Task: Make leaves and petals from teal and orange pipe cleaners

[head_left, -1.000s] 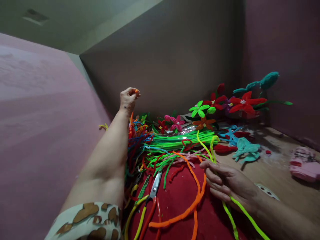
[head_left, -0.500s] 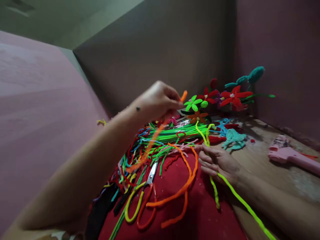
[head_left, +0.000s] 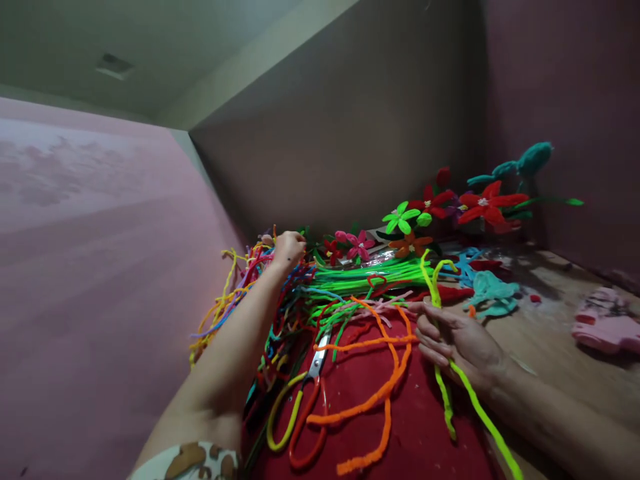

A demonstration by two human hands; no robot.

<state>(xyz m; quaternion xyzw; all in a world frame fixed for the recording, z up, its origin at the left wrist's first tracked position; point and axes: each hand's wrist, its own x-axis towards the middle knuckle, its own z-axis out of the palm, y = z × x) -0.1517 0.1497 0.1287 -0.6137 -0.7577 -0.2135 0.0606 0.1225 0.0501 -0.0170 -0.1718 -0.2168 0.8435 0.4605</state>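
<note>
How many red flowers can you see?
3: a big red flower at the right, a middle red flower just right of the bright green flower, and a small red flower left of the pink flower. More may be hidden.

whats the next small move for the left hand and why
Probably to draw one stem from the tangled heap of multicoloured fuzzy stems: the left hand is at that heap, while the right hand holds bright yellow-green fuzzy stems. Whether the left already grips one is hidden.
</note>
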